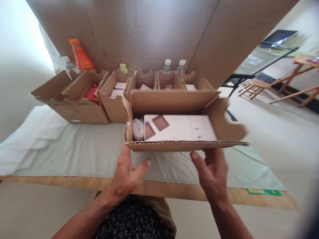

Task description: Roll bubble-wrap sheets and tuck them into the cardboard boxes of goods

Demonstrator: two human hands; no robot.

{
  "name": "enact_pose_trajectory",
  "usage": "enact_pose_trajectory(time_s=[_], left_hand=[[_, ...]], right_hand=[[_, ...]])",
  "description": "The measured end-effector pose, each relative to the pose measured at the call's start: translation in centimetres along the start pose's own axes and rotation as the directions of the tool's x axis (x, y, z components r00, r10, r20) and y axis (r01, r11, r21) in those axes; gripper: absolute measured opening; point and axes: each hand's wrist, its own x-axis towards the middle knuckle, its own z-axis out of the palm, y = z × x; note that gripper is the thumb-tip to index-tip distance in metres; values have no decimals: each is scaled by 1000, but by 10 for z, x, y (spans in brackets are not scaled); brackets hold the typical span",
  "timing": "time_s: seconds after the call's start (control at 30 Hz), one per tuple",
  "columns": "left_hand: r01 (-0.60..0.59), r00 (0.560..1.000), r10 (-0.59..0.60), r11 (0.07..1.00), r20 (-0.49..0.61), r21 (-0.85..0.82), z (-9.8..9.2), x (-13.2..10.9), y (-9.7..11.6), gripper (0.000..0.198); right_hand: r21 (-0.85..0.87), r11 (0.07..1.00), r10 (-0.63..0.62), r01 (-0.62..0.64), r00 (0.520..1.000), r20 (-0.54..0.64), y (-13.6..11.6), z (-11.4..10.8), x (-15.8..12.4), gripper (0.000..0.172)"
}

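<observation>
Holding cardboard bin (184,146) — brown, open-topped, notched

We see an open brown cardboard box (171,102) held above the table (174,191); inside, a white carton (185,128) with brown squares lies beside a whitish bundle (138,129)

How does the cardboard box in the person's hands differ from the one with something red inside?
The held box is in the left hand and right hand; the row box stands on the cloth.
The held box lies crosswise in view; the row box points away.
The held box contains a white carton and white bundle; the row box, a red item.
Both are open-topped brown cardboard.
</observation>
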Motion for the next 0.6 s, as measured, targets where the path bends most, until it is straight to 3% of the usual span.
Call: enact_pose_trajectory(time_s=[0.1, 0.27, 0.37, 0.6], left_hand=[[104, 994, -104, 994, 14, 12, 2, -18, -17, 69], [92, 996, -92, 996, 4, -14, 6, -28, -14, 78], [105, 994, -106, 994, 33, 18, 17, -39, -12, 86], [79, 986, -93, 991, 135, 105, 51, -72, -21, 101]], right_hand=[[34, 997, 63, -65, 997, 51, 16, 7, -17, 50], [113, 994, -2, 2, 1000, -6, 12, 2, -14, 59], [102, 995, -8, 11, 1000, -30, 16, -7, -11, 58], [11, 997, 80, -80, 983, -163, 59, -42, -27, 44]])
